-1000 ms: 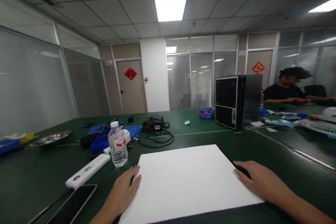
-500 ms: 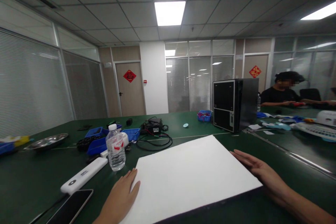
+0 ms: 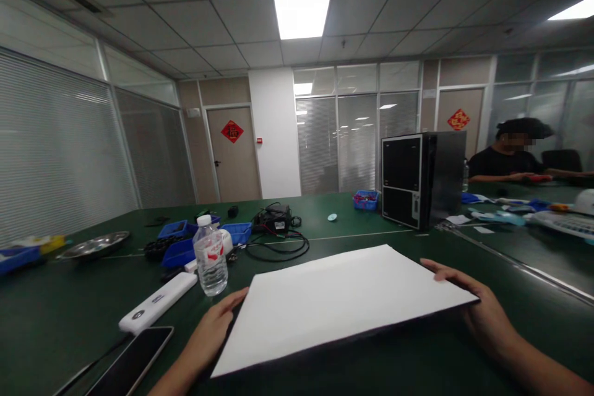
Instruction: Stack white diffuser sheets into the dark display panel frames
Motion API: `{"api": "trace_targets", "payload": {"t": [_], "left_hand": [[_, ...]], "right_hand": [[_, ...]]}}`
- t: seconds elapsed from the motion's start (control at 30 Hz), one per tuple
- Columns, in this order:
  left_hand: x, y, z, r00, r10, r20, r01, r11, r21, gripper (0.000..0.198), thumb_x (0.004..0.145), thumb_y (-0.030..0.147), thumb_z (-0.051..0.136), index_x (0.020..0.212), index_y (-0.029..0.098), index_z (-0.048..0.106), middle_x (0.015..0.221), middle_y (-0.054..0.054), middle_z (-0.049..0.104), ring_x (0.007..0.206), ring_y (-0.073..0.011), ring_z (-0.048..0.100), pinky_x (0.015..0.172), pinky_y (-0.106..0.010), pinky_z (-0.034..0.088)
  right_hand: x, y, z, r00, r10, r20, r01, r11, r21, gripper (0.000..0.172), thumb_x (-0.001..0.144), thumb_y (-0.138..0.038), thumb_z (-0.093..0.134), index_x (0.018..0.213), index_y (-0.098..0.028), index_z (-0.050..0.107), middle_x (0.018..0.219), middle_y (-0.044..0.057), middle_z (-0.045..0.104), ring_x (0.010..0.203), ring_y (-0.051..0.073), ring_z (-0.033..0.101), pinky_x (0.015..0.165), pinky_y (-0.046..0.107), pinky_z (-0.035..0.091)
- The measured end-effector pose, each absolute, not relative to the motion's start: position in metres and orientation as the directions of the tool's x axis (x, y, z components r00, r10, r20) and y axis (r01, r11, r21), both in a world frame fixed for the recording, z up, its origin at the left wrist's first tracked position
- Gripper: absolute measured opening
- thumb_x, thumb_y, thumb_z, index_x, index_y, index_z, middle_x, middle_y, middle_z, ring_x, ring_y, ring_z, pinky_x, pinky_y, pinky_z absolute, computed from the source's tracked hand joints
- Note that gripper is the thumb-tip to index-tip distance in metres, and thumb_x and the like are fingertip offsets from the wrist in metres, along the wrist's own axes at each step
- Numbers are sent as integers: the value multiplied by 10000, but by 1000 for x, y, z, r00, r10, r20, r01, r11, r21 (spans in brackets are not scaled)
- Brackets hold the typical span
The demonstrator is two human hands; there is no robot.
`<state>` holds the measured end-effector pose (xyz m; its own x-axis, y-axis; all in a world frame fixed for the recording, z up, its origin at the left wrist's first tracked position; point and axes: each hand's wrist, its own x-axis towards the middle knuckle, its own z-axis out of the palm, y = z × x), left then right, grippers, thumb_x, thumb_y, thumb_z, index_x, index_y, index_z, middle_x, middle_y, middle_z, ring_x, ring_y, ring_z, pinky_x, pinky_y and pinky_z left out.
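A flat, stiff-looking white sheet (image 3: 343,303) spans the space between both my hands, just above the green table, with a dark shadow below its near edge. At its left edge, my left hand (image 3: 216,325) grips the side, its fingers partly hidden by the sheet. My right hand (image 3: 477,300) grasps the right edge, thumb on top and the other fingers partly out of sight beneath. Close to my left hand stand a clear water bottle (image 3: 211,260), a white power strip (image 3: 158,303) and a dark phone (image 3: 132,362).
Blue bins (image 3: 180,253), a black adapter with cables (image 3: 278,223) and a metal tray (image 3: 95,246) lie across the table (image 3: 325,238). A black computer case (image 3: 422,179) stands behind the sheet. Another person (image 3: 510,158) sits at the far right.
The sheet's near edge has risen, and the sheet now looks flatter. My left hand went from lying on top to gripping the left edge; my right thumb has come over the right edge.
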<state>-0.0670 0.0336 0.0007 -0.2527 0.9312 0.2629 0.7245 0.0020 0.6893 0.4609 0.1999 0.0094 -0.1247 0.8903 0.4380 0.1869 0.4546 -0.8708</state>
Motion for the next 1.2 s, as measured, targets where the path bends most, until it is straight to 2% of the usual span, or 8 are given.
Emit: {"api": "trace_targets", "payload": {"t": [0.2,0.4,0.5,0.67,0.73,0.87,1.03,1.2], "left_hand": [[-58,28,-7,-166,890,426,791,-138,597,537,806,411,659,1327,283,635,1506,-63,523,1389,-300,474,1166,-471,351],[-52,22,5,-94,869,486,830,-202,520,442,812,429,634,1234,317,704,1369,-45,655,1360,-329,509,1119,-516,420],[-46,19,14,-90,873,480,836,-196,512,407,841,411,596,1211,297,721,1332,-42,681,1317,-306,561,1118,-476,433],[-42,18,10,-30,846,532,880,-230,416,384,875,416,561,1205,305,724,1295,-27,708,1224,-257,645,1097,-391,467],[-42,18,6,27,820,572,905,-264,335,364,900,395,541,1209,323,719,1282,-17,717,1202,-238,660,1070,-357,495],[-37,14,6,144,769,622,935,-313,170,357,939,314,500,1233,338,702,1267,-14,726,1176,-216,677,1038,-325,522],[-29,8,16,193,751,632,942,-322,93,336,929,290,531,1203,339,719,1224,-25,746,1137,-217,699,1003,-328,551],[-22,11,21,160,762,628,936,-320,149,290,873,387,636,1135,335,746,1117,-13,788,1011,-221,751,910,-302,598]], "right_hand": [[464,208,11,10,955,298,89,296,-951,264,793,-471,527,768,-246,663,1277,93,679,1239,377,577,949,526,540],[475,212,7,-17,933,358,197,354,-914,212,723,-409,628,854,-246,663,1318,80,651,1270,392,542,1032,592,461],[475,201,15,19,796,605,385,552,-740,236,730,-377,627,933,-261,661,1308,69,643,1293,379,517,1097,629,372],[465,178,31,-254,377,891,606,780,-157,198,740,-341,738,935,-316,721,1180,28,708,1313,344,506,1194,630,209],[460,172,28,-398,326,858,587,809,-36,248,762,-306,739,1007,-341,742,1151,15,728,1228,320,586,1160,612,312],[445,162,14,-569,275,775,440,898,4,357,839,-223,661,1169,-344,716,1127,27,744,1031,245,697,905,421,586],[436,152,14,-498,350,794,478,874,-86,266,894,-255,584,1063,-363,759,1094,27,753,1033,244,695,880,413,596],[452,151,53,-544,393,742,559,829,-30,265,872,-334,604,1078,-394,759,1048,45,742,899,226,713,728,327,615]]}}
